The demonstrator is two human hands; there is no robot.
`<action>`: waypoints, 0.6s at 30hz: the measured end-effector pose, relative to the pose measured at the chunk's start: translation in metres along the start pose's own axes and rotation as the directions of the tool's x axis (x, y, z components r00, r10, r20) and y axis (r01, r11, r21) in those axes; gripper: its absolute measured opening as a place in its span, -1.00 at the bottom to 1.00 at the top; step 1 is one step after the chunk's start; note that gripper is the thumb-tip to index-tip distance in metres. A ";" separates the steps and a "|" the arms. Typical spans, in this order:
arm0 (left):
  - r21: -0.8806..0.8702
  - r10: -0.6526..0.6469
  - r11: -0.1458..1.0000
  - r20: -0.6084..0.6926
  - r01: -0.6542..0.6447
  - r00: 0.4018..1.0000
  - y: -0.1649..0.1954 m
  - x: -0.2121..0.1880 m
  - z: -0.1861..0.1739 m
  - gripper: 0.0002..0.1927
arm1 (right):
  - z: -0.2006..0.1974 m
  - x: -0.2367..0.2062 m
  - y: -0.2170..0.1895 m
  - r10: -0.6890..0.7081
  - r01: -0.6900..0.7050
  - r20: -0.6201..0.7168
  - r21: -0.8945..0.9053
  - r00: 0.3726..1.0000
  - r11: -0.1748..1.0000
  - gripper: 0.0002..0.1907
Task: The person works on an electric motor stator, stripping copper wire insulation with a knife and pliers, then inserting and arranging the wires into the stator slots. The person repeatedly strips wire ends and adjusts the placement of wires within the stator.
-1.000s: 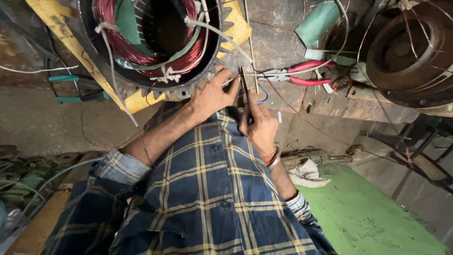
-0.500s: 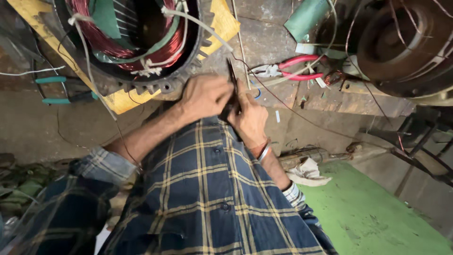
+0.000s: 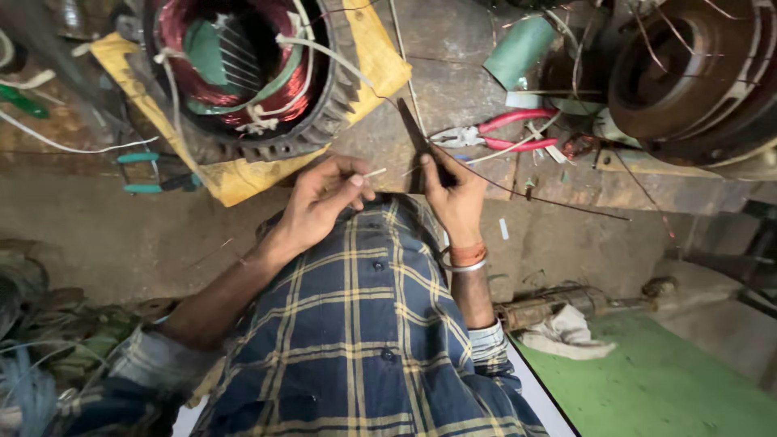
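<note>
The left hand (image 3: 320,198) has its grip pinched together on a thin pale wire end (image 3: 374,172), thumb and forefinger closed on it, the bare tip sticking out toward the other hand. The right hand (image 3: 455,198) has its grip clamped round a dark narrow blade-like tool (image 3: 414,133), fingers wrapped about the lower part while the upper part rises free.

Two hands are in view, both the person's own, one tool and one wire end between them. On the worktop (image 3: 453,81) lies one motor stator (image 3: 243,73) wound with red copper coils, resting on one yellow sheet (image 3: 372,57); one pair of red-handled pliers (image 3: 502,129) lies just beside the right hand; one rusty round motor housing (image 3: 696,73) sits at the far right, and one green roll (image 3: 518,53) near it.

Both forearms come up from the checked shirt (image 3: 356,324), the left bent in from the left side with the sleeve pushed back, the right nearly straight with bangles (image 3: 465,259) at the wrist. The hands sit close together but apart, just before the chest.

The tool's long axis runs up and slightly left in the picture, its tip pointing toward the stator. The wire end lies roughly level, pointing toward the tool.
</note>
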State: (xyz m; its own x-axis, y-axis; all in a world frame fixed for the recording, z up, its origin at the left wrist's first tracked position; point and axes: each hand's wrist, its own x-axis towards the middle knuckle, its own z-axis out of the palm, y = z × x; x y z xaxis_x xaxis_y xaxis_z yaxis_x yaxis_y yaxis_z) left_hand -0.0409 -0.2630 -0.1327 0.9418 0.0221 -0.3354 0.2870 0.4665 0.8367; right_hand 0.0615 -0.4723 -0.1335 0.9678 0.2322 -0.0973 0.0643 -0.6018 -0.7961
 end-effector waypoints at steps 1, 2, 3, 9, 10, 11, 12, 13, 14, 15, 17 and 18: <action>-0.029 0.022 0.999 0.004 -0.022 1.000 0.003 -0.005 -0.004 -0.77 | -0.002 0.002 -0.004 -0.099 0.098 -0.018 -0.050 0.995 0.994 -0.70; -0.062 0.042 0.997 0.007 -0.041 0.999 0.006 -0.009 -0.007 -0.76 | -0.005 0.003 -0.010 -0.194 0.191 -0.027 -0.101 0.981 0.976 -0.70; -0.078 0.038 0.996 -0.022 -0.040 0.999 0.010 -0.013 -0.008 -0.76 | -0.008 0.003 -0.017 -0.289 0.281 -0.031 -0.154 0.957 0.947 -0.69; -0.061 0.121 0.990 -0.074 -0.126 0.990 0.037 -0.027 0.006 -0.77 | -0.025 -0.019 -0.065 -0.388 0.356 -0.127 -0.218 0.913 0.909 -0.72; -0.014 0.145 0.989 -0.065 -0.146 0.987 0.043 -0.028 0.010 -0.78 | -0.024 -0.022 -0.071 -0.206 0.205 -0.004 0.095 0.979 0.974 -0.70; 0.035 0.169 0.985 -0.060 -0.167 0.984 0.050 -0.029 0.013 -0.78 | -0.023 -0.025 -0.076 -0.059 -0.013 0.183 0.369 0.981 0.929 -0.68; 0.093 0.189 0.978 -0.042 -0.184 0.981 0.058 -0.031 0.015 -0.80 | -0.020 -0.024 -0.080 0.029 -0.270 0.402 0.558 0.915 0.785 -0.65; 0.150 0.203 0.969 -0.024 -0.198 0.979 0.068 -0.033 0.017 -0.82 | -0.018 -0.024 -0.084 -0.079 -0.154 0.384 0.539 0.920 0.828 -0.71; 0.204 0.215 0.956 -0.005 -0.209 0.977 0.078 -0.035 0.019 -0.84 | -0.016 -0.022 -0.086 -0.186 -0.033 0.367 0.516 0.911 0.856 -0.76; 0.330 0.196 0.927 -0.016 -0.180 0.981 0.090 -0.039 0.018 -0.83 | -0.015 -0.020 -0.088 -0.294 0.092 0.352 0.493 0.889 0.865 -0.81; 0.557 0.152 0.825 -0.054 -0.097 0.987 0.116 -0.051 0.014 -0.81 | -0.019 -0.017 -0.092 -0.426 0.255 0.301 0.472 0.853 0.844 -0.85; 0.631 0.202 0.757 0.024 -0.171 0.979 0.130 -0.058 0.010 -0.79 | -0.022 -0.016 -0.095 -0.488 0.332 0.274 0.460 0.829 0.823 -0.85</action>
State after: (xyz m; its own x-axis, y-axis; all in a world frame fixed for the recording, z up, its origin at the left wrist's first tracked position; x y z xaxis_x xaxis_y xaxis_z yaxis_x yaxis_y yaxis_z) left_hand -0.0564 -0.2122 0.0002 0.9843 0.0943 -0.1491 0.1660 -0.2087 0.9638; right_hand 0.0453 -0.4359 -0.0434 0.7043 0.6952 0.1441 0.2627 -0.0665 -0.9626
